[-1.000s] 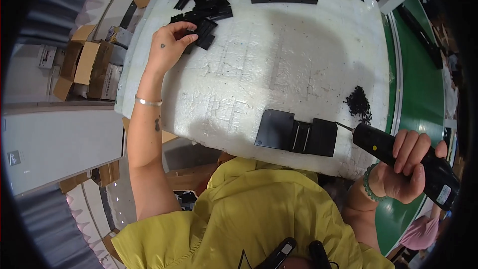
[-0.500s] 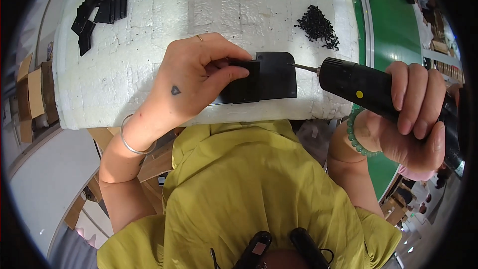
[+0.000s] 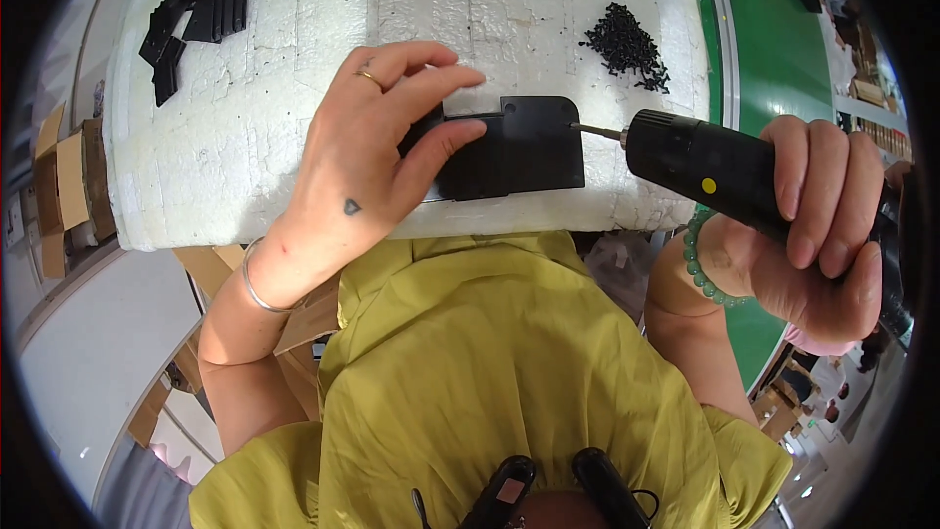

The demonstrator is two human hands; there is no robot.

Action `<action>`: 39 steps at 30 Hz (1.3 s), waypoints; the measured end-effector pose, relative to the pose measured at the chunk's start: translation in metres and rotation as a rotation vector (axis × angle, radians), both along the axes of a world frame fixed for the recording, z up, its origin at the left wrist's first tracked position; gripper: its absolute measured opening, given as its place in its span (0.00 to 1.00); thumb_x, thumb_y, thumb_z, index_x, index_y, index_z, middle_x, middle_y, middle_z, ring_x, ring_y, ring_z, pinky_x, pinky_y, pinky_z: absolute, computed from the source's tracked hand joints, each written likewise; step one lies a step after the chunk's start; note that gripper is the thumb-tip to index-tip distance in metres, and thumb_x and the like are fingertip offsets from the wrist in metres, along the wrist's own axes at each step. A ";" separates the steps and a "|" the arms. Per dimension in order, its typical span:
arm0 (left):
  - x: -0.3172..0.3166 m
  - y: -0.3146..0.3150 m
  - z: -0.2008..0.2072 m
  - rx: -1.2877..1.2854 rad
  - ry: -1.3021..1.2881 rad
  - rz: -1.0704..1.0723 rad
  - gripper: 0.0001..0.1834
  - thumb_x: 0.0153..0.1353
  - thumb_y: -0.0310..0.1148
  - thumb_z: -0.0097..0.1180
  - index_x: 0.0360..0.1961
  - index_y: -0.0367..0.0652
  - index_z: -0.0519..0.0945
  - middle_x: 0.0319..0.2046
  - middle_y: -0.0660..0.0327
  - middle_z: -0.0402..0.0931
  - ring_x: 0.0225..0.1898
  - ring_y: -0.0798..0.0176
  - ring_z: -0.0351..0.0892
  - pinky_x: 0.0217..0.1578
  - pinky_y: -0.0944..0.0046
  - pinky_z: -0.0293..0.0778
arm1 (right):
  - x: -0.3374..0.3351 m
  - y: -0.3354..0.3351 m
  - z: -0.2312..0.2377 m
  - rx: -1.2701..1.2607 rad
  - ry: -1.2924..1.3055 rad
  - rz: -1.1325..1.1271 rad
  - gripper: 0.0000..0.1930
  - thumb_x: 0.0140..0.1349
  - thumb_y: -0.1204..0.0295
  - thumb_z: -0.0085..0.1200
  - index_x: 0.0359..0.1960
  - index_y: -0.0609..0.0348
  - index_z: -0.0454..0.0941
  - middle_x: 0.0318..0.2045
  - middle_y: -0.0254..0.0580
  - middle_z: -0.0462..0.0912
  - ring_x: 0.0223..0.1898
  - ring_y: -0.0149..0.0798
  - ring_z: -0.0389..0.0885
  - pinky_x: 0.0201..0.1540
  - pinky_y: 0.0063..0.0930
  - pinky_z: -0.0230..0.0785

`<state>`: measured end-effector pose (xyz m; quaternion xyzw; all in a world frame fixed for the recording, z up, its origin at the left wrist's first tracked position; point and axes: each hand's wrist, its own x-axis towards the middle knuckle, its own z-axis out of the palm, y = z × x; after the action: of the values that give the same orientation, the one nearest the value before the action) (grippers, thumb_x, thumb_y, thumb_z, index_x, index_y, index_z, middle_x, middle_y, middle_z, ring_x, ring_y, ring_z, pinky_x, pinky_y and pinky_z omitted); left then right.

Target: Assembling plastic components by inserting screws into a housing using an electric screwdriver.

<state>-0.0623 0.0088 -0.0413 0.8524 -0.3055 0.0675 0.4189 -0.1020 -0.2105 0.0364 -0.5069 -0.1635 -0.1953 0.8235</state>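
Note:
A flat black plastic part (image 3: pixel 540 147) with rounded corners lies close to the near edge of the white foam-topped surface. Over its left end is my left hand (image 3: pixel 377 142), its thumb and fingers apart and nothing gripped between them. The hand hides part of that end. My right hand (image 3: pixel 822 225) is wrapped round a black electric screwdriver (image 3: pixel 700 162), held nearly level. The screwdriver's thin bit (image 3: pixel 599 131) points left, its tip at the upper right of the black part; I cannot tell whether it touches.
A heap of small black screws (image 3: pixel 627 47) lies at the far right of the white surface (image 3: pixel 294 69). Several black plastic pieces (image 3: pixel 201 15) are piled at the far left. A green surface (image 3: pixel 778 59) runs along the right, and cardboard boxes (image 3: pixel 73 186) stand at the left.
My left hand has opened: its fingers have lifted from the black part and spread from the thumb. The right hand and screwdriver have hardly moved.

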 end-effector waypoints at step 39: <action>-0.001 0.006 -0.027 -0.059 0.300 -0.106 0.11 0.50 0.37 0.62 0.32 0.43 0.79 0.28 0.56 0.77 0.36 0.49 0.75 0.36 0.54 0.70 | 0.030 0.056 0.012 -0.634 0.029 0.485 0.17 0.50 0.82 0.49 0.38 0.48 0.59 0.20 0.33 0.69 0.16 0.31 0.68 0.25 0.28 0.64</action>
<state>-0.0628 0.0149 -0.0687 0.8229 -0.2819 -0.0737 0.4878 -0.0724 -0.1543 0.0480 -0.6851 -0.3191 0.0722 0.6508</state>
